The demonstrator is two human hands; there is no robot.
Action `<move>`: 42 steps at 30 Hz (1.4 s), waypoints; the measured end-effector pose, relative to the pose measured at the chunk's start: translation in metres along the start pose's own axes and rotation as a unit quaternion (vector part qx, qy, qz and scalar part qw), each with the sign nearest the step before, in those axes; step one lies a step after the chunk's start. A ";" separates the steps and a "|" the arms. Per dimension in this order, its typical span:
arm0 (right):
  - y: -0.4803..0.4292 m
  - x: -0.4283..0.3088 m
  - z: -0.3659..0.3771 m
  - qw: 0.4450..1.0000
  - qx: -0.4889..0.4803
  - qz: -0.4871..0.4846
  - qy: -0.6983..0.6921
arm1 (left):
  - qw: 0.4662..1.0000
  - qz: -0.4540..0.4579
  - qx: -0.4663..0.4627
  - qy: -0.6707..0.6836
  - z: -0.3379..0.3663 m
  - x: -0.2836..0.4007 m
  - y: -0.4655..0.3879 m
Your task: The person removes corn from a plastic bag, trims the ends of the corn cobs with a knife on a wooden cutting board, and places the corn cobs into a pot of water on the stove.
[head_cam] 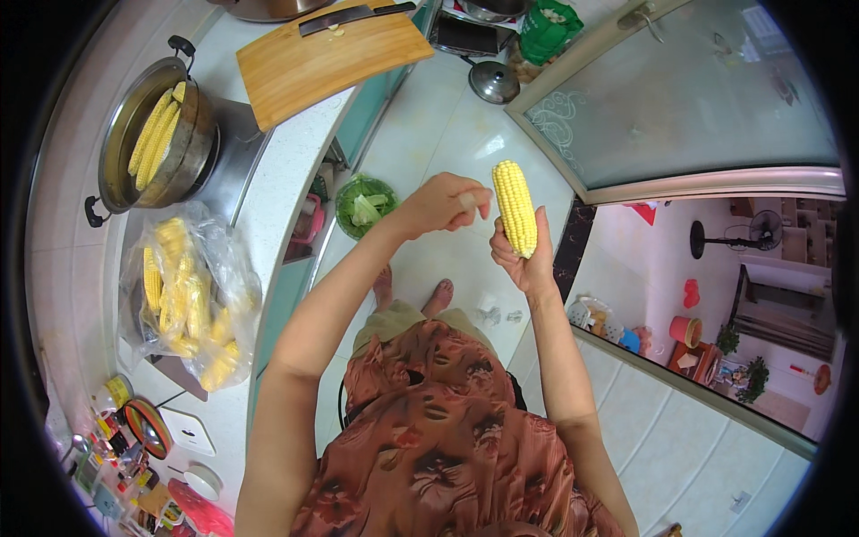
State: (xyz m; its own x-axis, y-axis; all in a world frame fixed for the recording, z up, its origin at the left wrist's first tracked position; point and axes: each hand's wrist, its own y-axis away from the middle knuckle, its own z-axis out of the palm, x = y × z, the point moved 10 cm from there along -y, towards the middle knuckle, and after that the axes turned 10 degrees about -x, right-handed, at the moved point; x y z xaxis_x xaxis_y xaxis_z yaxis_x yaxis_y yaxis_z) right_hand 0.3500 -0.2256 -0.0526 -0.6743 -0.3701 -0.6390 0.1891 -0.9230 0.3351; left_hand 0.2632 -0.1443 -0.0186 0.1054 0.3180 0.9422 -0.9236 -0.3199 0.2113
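Note:
My right hand (523,258) grips a husked ear of yellow corn (515,208) by its lower end and holds it upright over the floor. Just left of the cob is my left hand (446,205), its fingers curled together and apart from the corn. I make out nothing held in it, though the fingertips are slightly blurred. On the counter to my left, a clear plastic bag (238,282) contains several more ears of corn (198,305). Several ears (158,137) also lie in a large two-handled steel pot (111,151) on the stove.
A wooden cutting board (282,80) with a kitchen knife (342,20) overhangs the counter edge. On the floor are a green-lined bin (345,225) of husks and a lidded pan (494,82). A frosted glass door (671,101) stands at right. Bowls and bottles crowd the near counter.

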 end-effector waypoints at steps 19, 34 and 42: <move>-0.074 0.047 0.088 0.950 -0.190 0.143 -0.202 | 0.983 0.137 0.086 0.081 -0.048 0.012 0.028; -0.121 -0.010 0.079 0.909 -0.288 0.297 -0.058 | 0.841 0.277 0.393 0.248 -0.092 0.013 0.039; -0.123 -0.012 0.056 0.883 -0.262 0.387 -0.043 | 0.768 0.330 0.519 0.178 -0.063 0.040 0.061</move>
State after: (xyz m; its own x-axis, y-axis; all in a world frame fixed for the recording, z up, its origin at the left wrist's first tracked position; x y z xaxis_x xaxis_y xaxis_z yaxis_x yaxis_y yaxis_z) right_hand 0.2945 -0.1019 -0.0474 -0.2461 -0.9229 -0.2960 0.9064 -0.3273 0.2669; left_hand 0.1879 -0.0950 0.0156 -0.5381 -0.0534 0.8412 0.0778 -0.9969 -0.0136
